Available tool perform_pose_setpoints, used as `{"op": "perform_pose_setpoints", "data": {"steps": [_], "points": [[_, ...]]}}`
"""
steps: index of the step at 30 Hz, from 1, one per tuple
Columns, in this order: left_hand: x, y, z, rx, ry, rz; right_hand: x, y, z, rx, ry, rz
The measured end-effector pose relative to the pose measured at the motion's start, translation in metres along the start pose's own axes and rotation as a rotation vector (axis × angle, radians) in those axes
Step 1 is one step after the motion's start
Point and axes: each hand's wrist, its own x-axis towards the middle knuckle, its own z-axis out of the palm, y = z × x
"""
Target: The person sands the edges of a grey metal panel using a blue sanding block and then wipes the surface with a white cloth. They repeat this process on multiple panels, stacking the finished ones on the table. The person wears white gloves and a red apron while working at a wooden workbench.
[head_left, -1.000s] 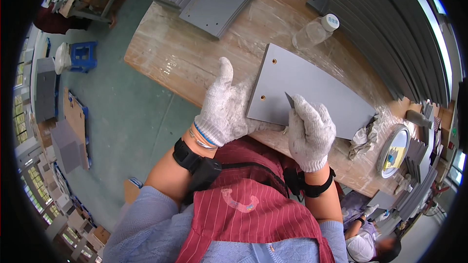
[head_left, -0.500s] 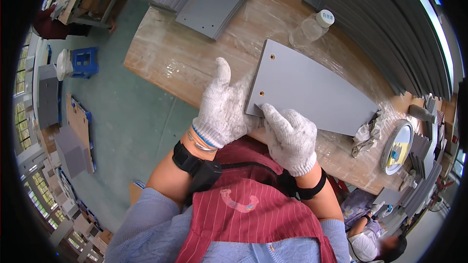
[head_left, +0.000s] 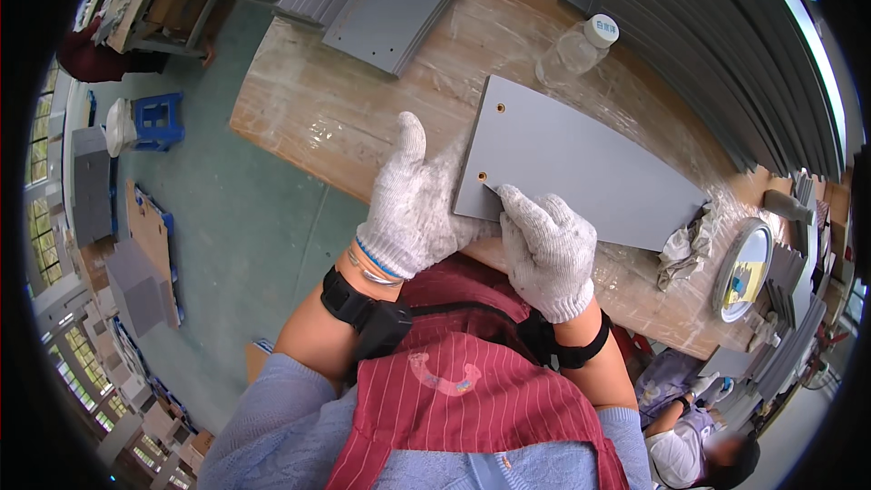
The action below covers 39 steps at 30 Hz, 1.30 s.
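Observation:
A grey, tapering panel (head_left: 572, 163) lies on the table, its wide end toward me. Two brass-coloured holes (head_left: 482, 176) show near that end. My left hand (head_left: 413, 204), in a soiled white knit glove, rests against the panel's left edge. Its thumb is stretched up and apart; the other fingers are partly hidden at the panel's edge. My right hand (head_left: 549, 249), gloved likewise, is closed at the panel's near edge. Thumb and forefinger pinch a small, dark, pointed flat piece (head_left: 494, 191), its tip beside the lower hole. Most of that piece is hidden by the glove.
A clear bottle with a white cap (head_left: 581, 50) stands beyond the panel on the film-covered table (head_left: 299, 100). Grey panels (head_left: 717, 45) are stacked behind. A crumpled rag (head_left: 687, 249) and an oval tray (head_left: 744, 270) lie right. Another person (head_left: 694, 445) works at lower right.
My right hand has shifted slightly right and away from the panel's left edge, with the pointed piece now showing more clearly. The panel sits slightly further left in view; my left hand stays nearly the same.

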Motion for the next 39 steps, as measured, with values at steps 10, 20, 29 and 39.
{"op": "perform_pose_setpoints", "data": {"steps": [10,20,29,39], "points": [[0.0,0.0,0.002,0.055,0.004,0.0,0.0,0.002,0.001,-0.021,0.027,0.101],[0.003,0.001,-0.002,0.201,0.093,0.011,0.0,-0.012,-0.003,0.111,-0.19,0.073],[-0.005,-0.004,0.006,0.332,0.136,0.02,-0.004,0.119,-0.043,-0.357,0.41,0.774],[0.003,-0.01,0.0,0.841,0.532,0.09,0.012,0.042,0.008,-0.229,0.165,0.323]]}}
